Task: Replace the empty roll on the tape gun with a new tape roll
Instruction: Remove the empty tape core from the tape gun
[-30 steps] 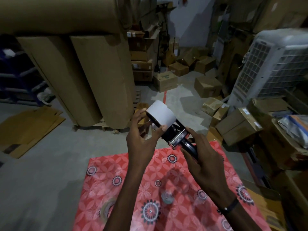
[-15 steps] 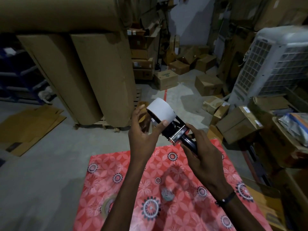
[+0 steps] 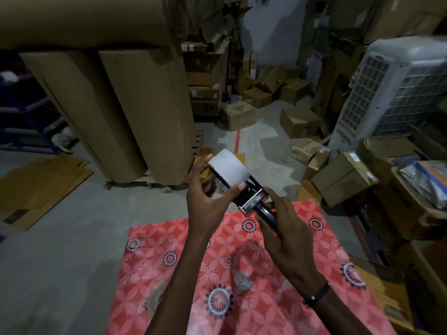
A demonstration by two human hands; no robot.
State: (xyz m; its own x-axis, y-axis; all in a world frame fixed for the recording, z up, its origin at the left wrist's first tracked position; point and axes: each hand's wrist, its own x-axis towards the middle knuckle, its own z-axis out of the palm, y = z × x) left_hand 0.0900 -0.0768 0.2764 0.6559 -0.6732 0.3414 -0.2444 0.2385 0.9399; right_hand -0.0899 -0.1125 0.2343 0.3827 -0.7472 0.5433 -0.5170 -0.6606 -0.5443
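I hold a black tape gun point(image 3: 254, 201) in the air above the far edge of a red flowered cloth point(image 3: 242, 274). My right hand point(image 3: 287, 228) wraps its handle. A white roll point(image 3: 229, 169) sits at the gun's front end. My left hand point(image 3: 208, 197) pinches that roll, thumb on its near side and fingers behind it. On the cloth lie a clear tape roll point(image 3: 251, 252), faint and see-through, a small grey crumpled piece point(image 3: 243, 281), and another roll point(image 3: 154, 298) near the left edge.
The cloth lies on a grey concrete floor. Tall cardboard rolls point(image 3: 145, 112) stand on a pallet at the left. Cardboard boxes point(image 3: 297, 122) litter the floor ahead and at the right. A white air cooler point(image 3: 396, 93) stands at the right. Flattened cardboard point(image 3: 36, 187) lies far left.
Both hands and the tape gun stay in nearly the same place. My left fingers have shifted slightly on the white roll.
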